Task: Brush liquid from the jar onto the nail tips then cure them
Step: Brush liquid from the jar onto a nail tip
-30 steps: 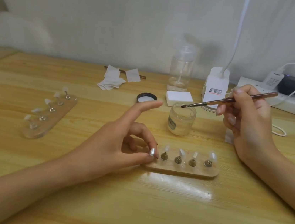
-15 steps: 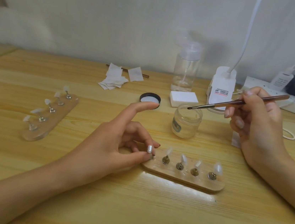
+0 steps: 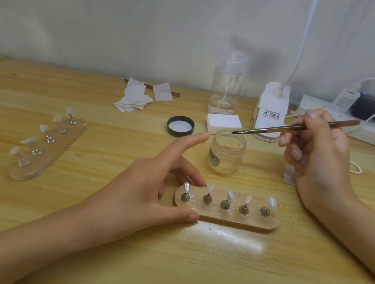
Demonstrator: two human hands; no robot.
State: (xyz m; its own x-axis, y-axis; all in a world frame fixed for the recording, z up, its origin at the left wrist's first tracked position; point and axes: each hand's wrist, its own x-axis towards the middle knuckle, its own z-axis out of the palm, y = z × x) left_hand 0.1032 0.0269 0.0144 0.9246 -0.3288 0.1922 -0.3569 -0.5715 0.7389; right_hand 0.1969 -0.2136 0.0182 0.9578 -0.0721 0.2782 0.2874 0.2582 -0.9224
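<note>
A wooden holder (image 3: 252,220) with several clear nail tips on metal stands lies in front of me. My left hand (image 3: 142,190) clasps its left end, thumb along the front edge, fingers behind, index finger stretched out towards the jar. The leftmost stand (image 3: 185,194) is upright on the holder, free of my fingers. My right hand (image 3: 317,155) grips a thin brown brush (image 3: 285,128). Its bristle tip hovers just over the rim of the small open glass jar (image 3: 226,156), which holds clear liquid.
The jar's black lid (image 3: 180,126) lies upturned to its left. A second holder with nail tips (image 3: 46,145) sits at far left. Behind are white wipes (image 3: 137,99), a clear pump bottle (image 3: 226,87), a white block (image 3: 223,121), a lamp base (image 3: 272,109) and a power strip (image 3: 372,126).
My left hand has let go of the leftmost nail tip stand, which now stands on the holder, and has spread round the holder's end. The brush stays over the jar.
</note>
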